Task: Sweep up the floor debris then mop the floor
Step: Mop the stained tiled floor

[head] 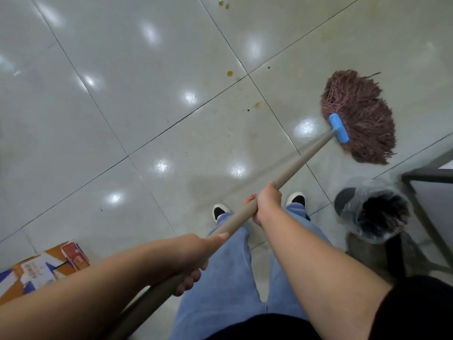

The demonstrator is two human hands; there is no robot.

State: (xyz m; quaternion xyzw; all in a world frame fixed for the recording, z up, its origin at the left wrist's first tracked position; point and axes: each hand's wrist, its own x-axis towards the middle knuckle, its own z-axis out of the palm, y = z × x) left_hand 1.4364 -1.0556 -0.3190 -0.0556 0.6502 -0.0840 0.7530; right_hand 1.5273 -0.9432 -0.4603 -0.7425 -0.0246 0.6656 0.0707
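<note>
Head view: two hands, left [193,256] and right [266,203], gripping one mop [360,116]; one bin [377,209]; several stains [230,73] on floor [122,69].

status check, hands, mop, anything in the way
Both hands, left and right, grip the mop handle. Mop head flat on the tiles. Brown spots unmopped ahead-left. Lined bin close by the right foot.
</note>
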